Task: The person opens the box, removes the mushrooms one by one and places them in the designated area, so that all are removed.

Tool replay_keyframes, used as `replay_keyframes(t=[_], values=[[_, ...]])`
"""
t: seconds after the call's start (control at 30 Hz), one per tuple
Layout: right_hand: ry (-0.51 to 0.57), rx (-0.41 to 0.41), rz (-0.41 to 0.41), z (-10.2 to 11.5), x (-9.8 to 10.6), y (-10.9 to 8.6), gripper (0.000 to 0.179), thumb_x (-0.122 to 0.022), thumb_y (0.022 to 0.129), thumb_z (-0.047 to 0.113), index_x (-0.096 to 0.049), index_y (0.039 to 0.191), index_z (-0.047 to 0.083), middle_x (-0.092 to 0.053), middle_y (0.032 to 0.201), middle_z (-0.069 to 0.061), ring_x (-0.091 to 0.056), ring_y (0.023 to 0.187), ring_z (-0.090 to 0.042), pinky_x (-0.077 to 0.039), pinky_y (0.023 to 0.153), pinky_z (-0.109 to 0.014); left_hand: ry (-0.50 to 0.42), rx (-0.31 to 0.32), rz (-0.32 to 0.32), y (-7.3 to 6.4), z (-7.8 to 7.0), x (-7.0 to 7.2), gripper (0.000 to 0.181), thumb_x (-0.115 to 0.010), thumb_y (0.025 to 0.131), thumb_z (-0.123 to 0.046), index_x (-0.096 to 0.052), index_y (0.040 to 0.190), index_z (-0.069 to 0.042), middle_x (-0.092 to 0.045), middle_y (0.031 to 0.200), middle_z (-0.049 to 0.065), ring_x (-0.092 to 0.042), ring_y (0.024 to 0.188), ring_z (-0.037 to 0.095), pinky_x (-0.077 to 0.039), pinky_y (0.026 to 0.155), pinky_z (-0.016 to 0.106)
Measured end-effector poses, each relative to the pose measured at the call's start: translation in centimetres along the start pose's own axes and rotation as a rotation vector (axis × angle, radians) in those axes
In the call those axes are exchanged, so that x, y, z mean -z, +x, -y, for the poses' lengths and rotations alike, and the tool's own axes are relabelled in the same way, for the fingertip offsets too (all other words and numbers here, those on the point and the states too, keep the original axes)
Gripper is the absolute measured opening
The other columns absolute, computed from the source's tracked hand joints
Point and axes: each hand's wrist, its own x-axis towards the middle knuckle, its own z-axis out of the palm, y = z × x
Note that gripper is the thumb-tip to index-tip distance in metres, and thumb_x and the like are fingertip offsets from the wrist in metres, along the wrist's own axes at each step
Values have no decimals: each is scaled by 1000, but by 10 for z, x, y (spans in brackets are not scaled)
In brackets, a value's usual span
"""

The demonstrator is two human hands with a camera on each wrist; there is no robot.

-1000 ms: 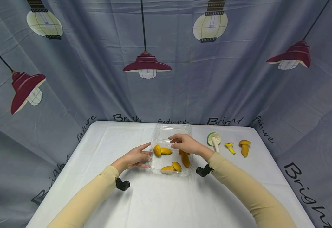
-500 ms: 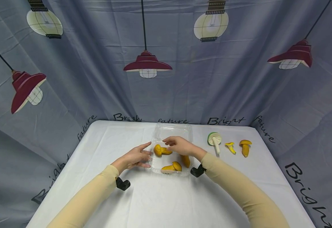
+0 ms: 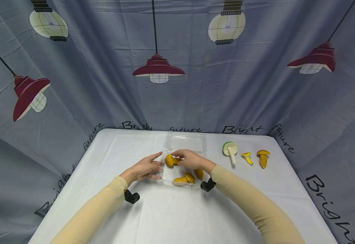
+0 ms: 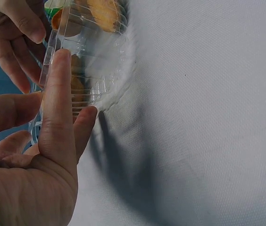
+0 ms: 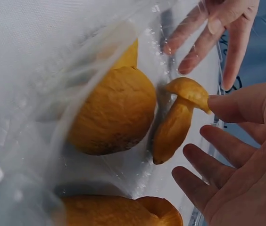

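A clear plastic clamshell box [image 3: 184, 170] lies open on the table with three orange-brown mushrooms inside. My left hand [image 3: 146, 168] rests its extended fingers against the box's left wall. Above the box is my right hand [image 3: 191, 160], holding nothing, its fingers parted. The right thumb tip overlaps the cap of the left mushroom [image 5: 175, 120] in the right wrist view, while the other fingers are spread beside its stem. A second mushroom [image 3: 190, 178] lies along the box's front. At the right side is a third mushroom [image 3: 199, 174], partly hidden by the right hand.
To the right of the box lie a green-capped mushroom with a white stem [image 3: 232, 157], a small yellow mushroom [image 3: 247, 158] and an orange-brown mushroom [image 3: 263, 159]. The box's lid [image 3: 185, 142] leans back behind it. A grey printed curtain [image 3: 177, 101] surrounds the white-covered table [image 3: 171, 217].
My right hand has moved left across the box and slightly lower, from above the right mushroom to the left one. The left hand has stayed at the box wall.
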Motion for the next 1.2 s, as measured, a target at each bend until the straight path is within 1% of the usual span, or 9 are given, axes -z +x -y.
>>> replay_keyframes(t=[0.2, 0.43, 0.6, 0.67, 0.73, 0.83, 0.93, 1.1, 1.2], values=[[8, -14, -4, 0, -4, 0, 52, -61, 97, 3, -53, 149, 7, -52, 150, -13, -50, 135, -37, -43, 113, -53, 3, -1, 0, 0, 0, 0, 85, -58, 96, 10, -23, 165, -26, -39, 157, 26, -54, 130, 37, -64, 80, 44], [112, -65, 1, -1, -6, 0, 50, -60, 100, 4, -52, 149, 7, -51, 150, -18, -54, 131, -37, -51, 107, -50, 0, -3, 3, 1, 1, 1, 85, -58, 97, 10, -23, 165, -26, -38, 157, 26, -54, 131, 38, -64, 80, 44], [145, -112, -17, 1, -6, -1, 48, -62, 101, 9, -54, 148, 7, -54, 146, -17, -51, 134, -35, -47, 110, -52, 1, -3, 10, 0, 1, 1, 85, -57, 97, 10, -21, 166, -25, -37, 158, 26, -54, 131, 38, -64, 80, 43], [174, -135, -20, 2, -6, -1, 48, -64, 100, 11, -54, 147, 7, -56, 145, -17, -52, 133, -35, -49, 108, -52, 2, -3, 12, 0, 1, 1, 85, -57, 97, 10, -21, 166, -24, -37, 158, 26, -54, 131, 38, -64, 80, 43], [229, -162, -20, 3, -7, -1, 48, -65, 100, 12, -55, 146, 6, -56, 143, -18, -56, 128, -34, -53, 103, -51, 3, -3, 16, 0, 1, 1, 85, -57, 97, 10, -20, 166, -24, -37, 158, 26, -53, 132, 39, -64, 80, 43], [317, -203, -15, 3, -8, 1, 50, -66, 99, 14, -53, 147, 4, -58, 139, -19, -63, 115, -30, -59, 93, -48, 6, -1, 14, 0, 1, 1, 84, -57, 98, 9, -20, 166, -24, -38, 158, 26, -53, 132, 38, -64, 80, 43], [355, -267, -29, 3, -10, 3, 52, -67, 99, 19, -53, 147, 3, -60, 135, -18, -66, 105, -26, -62, 86, -44, 9, 2, 5, 1, 1, 1, 84, -57, 98, 9, -21, 166, -25, -39, 157, 25, -54, 131, 38, -65, 79, 43], [401, -403, -46, 6, -11, 6, 53, -66, 101, 31, -54, 144, 2, -64, 129, -17, -67, 104, -30, -63, 83, -42, 5, 1, 1, 1, 0, 1, 83, -57, 98, 8, -22, 166, -25, -39, 157, 25, -53, 132, 37, -65, 79, 43], [447, -455, -47, 7, -11, 8, 52, -64, 102, 34, -56, 143, 2, -65, 123, -17, -66, 104, -32, -63, 84, -43, 5, 1, 4, 0, 0, 0, 83, -57, 98, 8, -21, 166, -25, -38, 158, 25, -53, 132, 38, -65, 79, 42]])
